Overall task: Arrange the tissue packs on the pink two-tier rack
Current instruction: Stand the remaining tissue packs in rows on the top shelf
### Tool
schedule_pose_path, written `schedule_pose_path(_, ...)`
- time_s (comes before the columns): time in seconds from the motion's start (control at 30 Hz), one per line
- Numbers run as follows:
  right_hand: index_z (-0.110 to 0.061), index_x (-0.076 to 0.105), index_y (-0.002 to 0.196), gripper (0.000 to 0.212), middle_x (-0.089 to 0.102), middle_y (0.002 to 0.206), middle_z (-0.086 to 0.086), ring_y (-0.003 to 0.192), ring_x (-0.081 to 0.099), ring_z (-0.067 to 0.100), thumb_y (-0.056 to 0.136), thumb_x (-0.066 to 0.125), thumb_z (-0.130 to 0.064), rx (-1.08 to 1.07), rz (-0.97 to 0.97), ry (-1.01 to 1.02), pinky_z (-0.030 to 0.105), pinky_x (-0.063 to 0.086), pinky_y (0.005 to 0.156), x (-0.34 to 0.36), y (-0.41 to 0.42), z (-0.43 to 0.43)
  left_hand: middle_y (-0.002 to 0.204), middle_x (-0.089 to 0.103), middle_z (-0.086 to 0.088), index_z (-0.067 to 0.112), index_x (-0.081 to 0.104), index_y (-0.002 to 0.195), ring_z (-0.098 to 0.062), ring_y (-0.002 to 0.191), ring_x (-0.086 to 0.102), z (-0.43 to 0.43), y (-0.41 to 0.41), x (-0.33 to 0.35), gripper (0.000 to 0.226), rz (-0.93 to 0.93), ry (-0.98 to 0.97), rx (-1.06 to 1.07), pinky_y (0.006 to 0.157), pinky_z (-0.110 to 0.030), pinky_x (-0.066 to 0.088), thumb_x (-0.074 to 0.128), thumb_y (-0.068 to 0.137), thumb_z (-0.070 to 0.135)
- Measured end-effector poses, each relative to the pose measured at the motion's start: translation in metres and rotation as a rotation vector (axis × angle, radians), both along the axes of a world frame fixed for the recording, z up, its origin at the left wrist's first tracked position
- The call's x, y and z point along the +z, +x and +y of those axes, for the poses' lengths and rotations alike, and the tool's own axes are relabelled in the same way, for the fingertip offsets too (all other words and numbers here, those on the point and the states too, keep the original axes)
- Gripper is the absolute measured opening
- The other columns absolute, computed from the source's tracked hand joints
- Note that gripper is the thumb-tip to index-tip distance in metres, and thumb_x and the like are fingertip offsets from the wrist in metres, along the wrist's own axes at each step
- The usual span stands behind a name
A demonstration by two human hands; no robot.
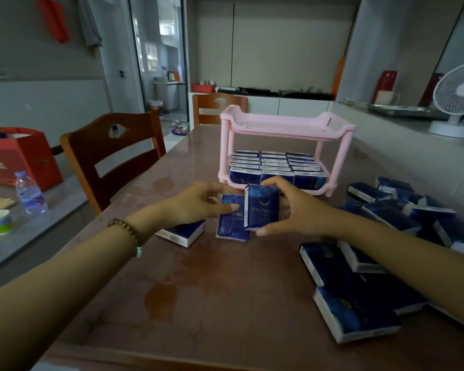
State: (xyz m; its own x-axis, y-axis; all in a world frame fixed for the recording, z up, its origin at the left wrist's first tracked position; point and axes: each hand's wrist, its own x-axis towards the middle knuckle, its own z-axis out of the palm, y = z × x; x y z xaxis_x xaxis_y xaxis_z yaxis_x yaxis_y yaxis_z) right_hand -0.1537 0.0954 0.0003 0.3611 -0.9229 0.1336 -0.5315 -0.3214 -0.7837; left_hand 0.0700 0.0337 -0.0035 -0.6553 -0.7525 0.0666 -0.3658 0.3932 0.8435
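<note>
The pink two-tier rack (pixel 284 124) stands mid-table. Its lower tier is filled with rows of dark blue tissue packs (pixel 275 167); its top tier holds nothing. In front of the rack my right hand (pixel 300 210) grips an upright blue tissue pack (pixel 261 207) by its edges. My left hand (pixel 198 203) has its fingers on a second pack (pixel 231 223) right beside the first. Another pack (pixel 181 232) lies flat under my left wrist.
A heap of loose tissue packs (pixel 402 215) covers the table's right side, with more near my right forearm (pixel 354 311). Wooden chairs (pixel 113 153) stand left and behind the table. A water bottle (pixel 28 192), red bag (pixel 22 153) and fan (pixel 458 97) sit off the table.
</note>
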Motion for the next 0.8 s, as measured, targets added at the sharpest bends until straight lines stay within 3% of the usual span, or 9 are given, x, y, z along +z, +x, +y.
schedule_pose_path(0.13, -0.029, 0.043, 0.121, 0.067, 0.06, 0.121, -0.008, 0.106, 0.063, 0.008, 0.067, 0.082, -0.018, -0.013, -0.088, -0.051, 0.029, 0.055, 0.087, 0.014, 0.002, -0.004, 0.106, 0.071, -0.002, 0.018, 0.061, 0.115, -0.015, 0.093, 0.069, 0.0, -0.006, 0.024, 0.028, 0.109, -0.008, 0.055, 0.077, -0.023, 0.056, 0.061, 0.087, 0.017)
schedule_pose_path(0.27, -0.04, 0.043, 0.118, 0.068, 0.058, 0.116, -0.02, 0.104, 0.062, 0.001, 0.066, 0.082, -0.02, -0.04, -0.109, -0.125, 0.018, 0.053, 0.083, 0.067, -0.004, -0.016, 0.103, 0.071, 0.001, 0.019, 0.062, 0.112, -0.013, 0.092, 0.069, -0.011, -0.016, 0.079, 0.026, 0.189, -0.129, 0.04, 0.077, -0.025, 0.058, 0.06, 0.087, 0.017)
schedule_pose_path(0.4, -0.026, 0.045, 0.124, 0.063, 0.06, 0.112, -0.017, 0.097, 0.062, -0.004, 0.07, 0.078, -0.026, -0.124, -0.064, -0.245, 0.01, 0.051, 0.075, 0.121, -0.018, -0.04, 0.104, 0.07, 0.004, 0.028, 0.062, 0.106, -0.009, 0.091, 0.069, -0.039, -0.03, 0.134, 0.02, 0.203, -0.256, 0.029, 0.074, -0.024, 0.058, 0.059, 0.088, 0.021)
schedule_pose_path(0.47, -0.022, 0.051, 0.118, 0.049, 0.064, 0.107, -0.011, 0.089, 0.064, -0.005, 0.076, 0.074, -0.026, -0.141, -0.037, -0.297, 0.01, 0.051, 0.07, 0.142, -0.027, -0.057, 0.101, 0.07, 0.005, 0.026, 0.062, 0.107, -0.008, 0.088, 0.069, -0.057, -0.037, 0.155, 0.02, 0.219, -0.279, 0.036, 0.071, -0.021, 0.057, 0.059, 0.088, 0.02)
schedule_pose_path(0.57, -0.023, 0.056, 0.098, 0.013, 0.062, 0.076, -0.008, 0.055, 0.058, -0.003, 0.087, 0.062, -0.024, -0.21, 0.024, -0.375, 0.017, 0.045, 0.052, 0.163, -0.042, -0.089, 0.096, 0.07, 0.001, 0.013, 0.059, 0.117, -0.012, 0.088, 0.07, -0.09, -0.05, 0.173, 0.03, 0.229, -0.271, 0.036, 0.071, -0.023, 0.058, 0.061, 0.087, 0.015)
schedule_pose_path(0.7, -0.016, 0.057, 0.104, 0.016, 0.063, 0.081, -0.002, 0.068, 0.059, 0.011, 0.09, 0.058, -0.023, -0.254, 0.06, -0.372, 0.02, 0.05, 0.051, 0.173, -0.062, -0.137, 0.098, 0.069, -0.003, 0.007, 0.057, 0.118, -0.013, 0.085, 0.071, -0.138, -0.062, 0.179, 0.033, 0.221, -0.222, 0.056, 0.066, -0.022, 0.058, 0.063, 0.085, 0.01)
schedule_pose_path(0.8, -0.016, 0.057, 0.102, 0.017, 0.066, 0.09, 0.0, 0.073, 0.062, 0.01, 0.088, 0.062, -0.023, -0.279, 0.103, -0.346, 0.017, 0.05, 0.053, 0.173, -0.076, -0.172, 0.107, 0.066, -0.004, 0.011, 0.056, 0.119, -0.015, 0.092, 0.067, -0.173, -0.066, 0.176, 0.035, 0.158, -0.209, 0.064, 0.068, -0.024, 0.059, 0.063, 0.085, 0.009)
